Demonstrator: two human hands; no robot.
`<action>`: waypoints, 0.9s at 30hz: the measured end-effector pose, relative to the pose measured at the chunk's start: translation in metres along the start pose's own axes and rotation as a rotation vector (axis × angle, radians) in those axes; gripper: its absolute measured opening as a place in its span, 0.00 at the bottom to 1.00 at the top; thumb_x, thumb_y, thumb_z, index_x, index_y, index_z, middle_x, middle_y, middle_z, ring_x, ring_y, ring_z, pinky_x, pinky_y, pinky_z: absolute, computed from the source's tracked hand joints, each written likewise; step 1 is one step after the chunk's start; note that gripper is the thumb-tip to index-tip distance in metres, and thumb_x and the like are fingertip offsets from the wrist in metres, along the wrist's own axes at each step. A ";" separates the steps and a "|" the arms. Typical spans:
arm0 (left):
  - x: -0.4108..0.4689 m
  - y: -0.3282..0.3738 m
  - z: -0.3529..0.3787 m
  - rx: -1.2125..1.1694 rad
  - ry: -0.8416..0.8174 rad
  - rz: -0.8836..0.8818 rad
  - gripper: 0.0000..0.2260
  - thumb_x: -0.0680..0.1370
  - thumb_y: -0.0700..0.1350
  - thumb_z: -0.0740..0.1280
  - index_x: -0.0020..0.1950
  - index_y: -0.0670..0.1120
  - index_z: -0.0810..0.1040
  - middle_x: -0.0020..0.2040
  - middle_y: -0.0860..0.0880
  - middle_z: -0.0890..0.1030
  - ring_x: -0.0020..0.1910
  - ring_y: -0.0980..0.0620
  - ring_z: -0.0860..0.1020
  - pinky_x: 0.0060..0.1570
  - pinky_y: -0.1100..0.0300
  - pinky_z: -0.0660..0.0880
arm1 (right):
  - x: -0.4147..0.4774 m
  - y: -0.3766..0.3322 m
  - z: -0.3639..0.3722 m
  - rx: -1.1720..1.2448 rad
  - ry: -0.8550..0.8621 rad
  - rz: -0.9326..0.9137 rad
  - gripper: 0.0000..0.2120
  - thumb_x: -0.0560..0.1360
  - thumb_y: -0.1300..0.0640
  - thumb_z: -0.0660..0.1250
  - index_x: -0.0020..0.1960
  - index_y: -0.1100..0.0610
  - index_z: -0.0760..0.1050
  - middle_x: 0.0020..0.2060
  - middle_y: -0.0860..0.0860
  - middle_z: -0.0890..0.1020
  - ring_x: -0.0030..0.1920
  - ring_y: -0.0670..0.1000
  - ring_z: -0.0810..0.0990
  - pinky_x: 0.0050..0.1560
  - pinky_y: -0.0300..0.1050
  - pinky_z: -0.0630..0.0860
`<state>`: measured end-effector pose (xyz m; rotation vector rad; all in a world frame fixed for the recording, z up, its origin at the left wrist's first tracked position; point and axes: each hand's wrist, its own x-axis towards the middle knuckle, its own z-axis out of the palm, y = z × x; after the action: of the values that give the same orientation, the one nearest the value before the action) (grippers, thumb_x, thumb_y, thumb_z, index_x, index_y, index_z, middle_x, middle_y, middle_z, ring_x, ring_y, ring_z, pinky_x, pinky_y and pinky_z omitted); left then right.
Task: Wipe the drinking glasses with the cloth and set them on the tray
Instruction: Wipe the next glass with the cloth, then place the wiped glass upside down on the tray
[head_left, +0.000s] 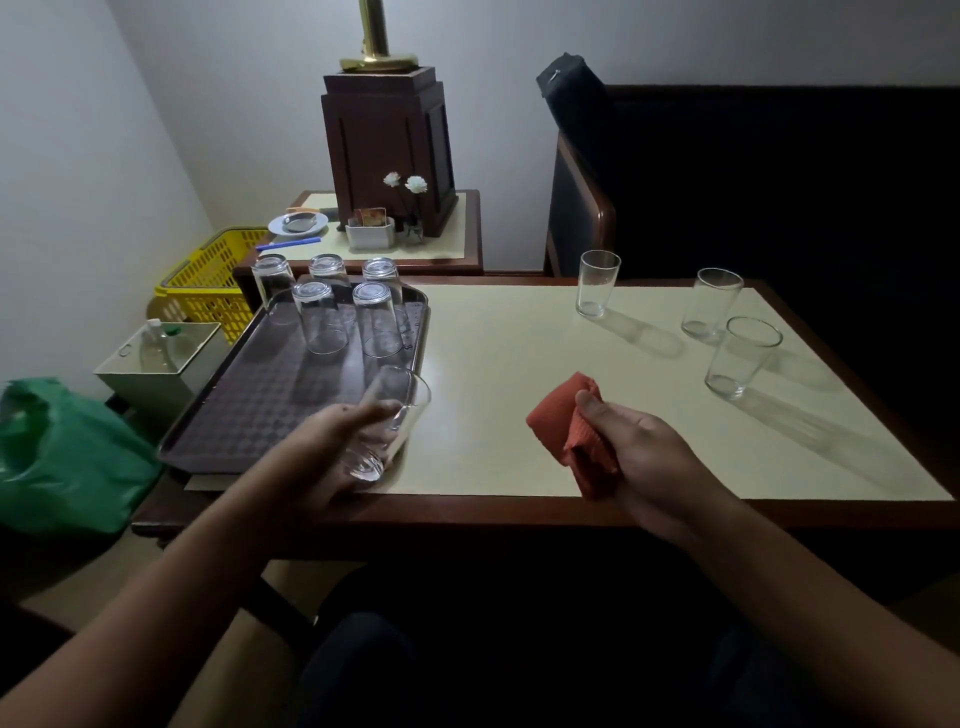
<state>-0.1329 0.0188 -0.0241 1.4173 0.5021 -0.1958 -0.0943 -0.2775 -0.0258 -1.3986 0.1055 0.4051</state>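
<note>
I see the left hand (332, 457) gripping a clear tumbler (387, 426), tilted, over the near right corner of the tray (249, 405). The right hand (644, 457) is clenched round a bunched orange-red ribbed cloth (571, 431), apart from the glass. Five upturned tumblers (324, 322) crowd the far end of the dark, textured tray. Three upright tumblers (597, 283) stand far right on the cream tabletop (519, 389). A yellow slotted basket (208, 280) and a green plastic bag (62, 457) sit to the left.
</note>
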 end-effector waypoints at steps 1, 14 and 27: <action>0.005 0.002 -0.010 -0.087 0.006 -0.045 0.17 0.78 0.45 0.71 0.65 0.40 0.78 0.56 0.37 0.80 0.45 0.43 0.81 0.50 0.51 0.78 | 0.007 0.000 0.003 -0.006 0.008 -0.009 0.16 0.84 0.48 0.66 0.56 0.61 0.82 0.38 0.55 0.83 0.36 0.50 0.80 0.34 0.44 0.73; 0.068 0.060 -0.148 0.687 0.501 0.227 0.31 0.66 0.48 0.85 0.62 0.42 0.74 0.52 0.43 0.81 0.49 0.47 0.80 0.43 0.54 0.75 | 0.069 0.007 0.073 -0.250 -0.110 -0.079 0.09 0.84 0.52 0.67 0.54 0.57 0.81 0.34 0.56 0.85 0.39 0.62 0.78 0.35 0.51 0.67; 0.167 0.079 -0.183 0.841 0.681 0.415 0.34 0.66 0.46 0.79 0.71 0.49 0.74 0.63 0.44 0.81 0.60 0.44 0.80 0.60 0.52 0.77 | 0.124 0.014 0.095 -0.331 -0.172 -0.159 0.11 0.83 0.53 0.67 0.54 0.62 0.81 0.32 0.65 0.83 0.29 0.57 0.75 0.34 0.50 0.66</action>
<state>0.0079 0.2373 -0.0405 2.3921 0.6997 0.4904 0.0000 -0.1572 -0.0605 -1.6764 -0.2216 0.4206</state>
